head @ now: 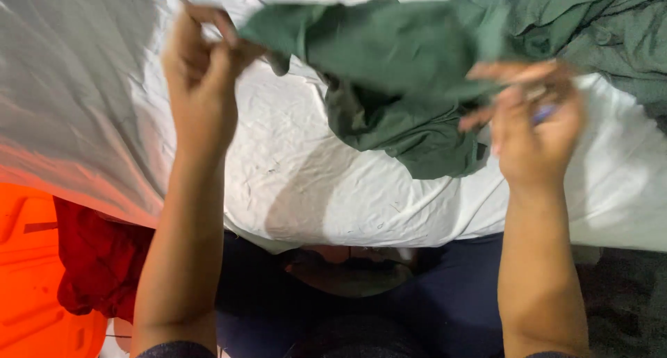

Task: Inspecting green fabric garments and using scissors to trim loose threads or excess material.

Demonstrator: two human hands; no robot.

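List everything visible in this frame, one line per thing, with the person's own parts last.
green garment: one, dark green, held up over the bed between both hands
green cloth: one heap, dark green, top right on the sheet
bed sheet: one, white, wrinkled, covers the bed
red cloth: one, red, hangs lower left
orange container: one, orange, far lower left
left hand: one, pinches the garment's left edge
right hand: one, blurred, at the garment's right side

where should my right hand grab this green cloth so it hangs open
Probably the upper edge of the green cloth, coming from the right. The left hand already pinches the opposite corner, while the right hand sits lower by the bunched folds, which sag toward the white sheet.
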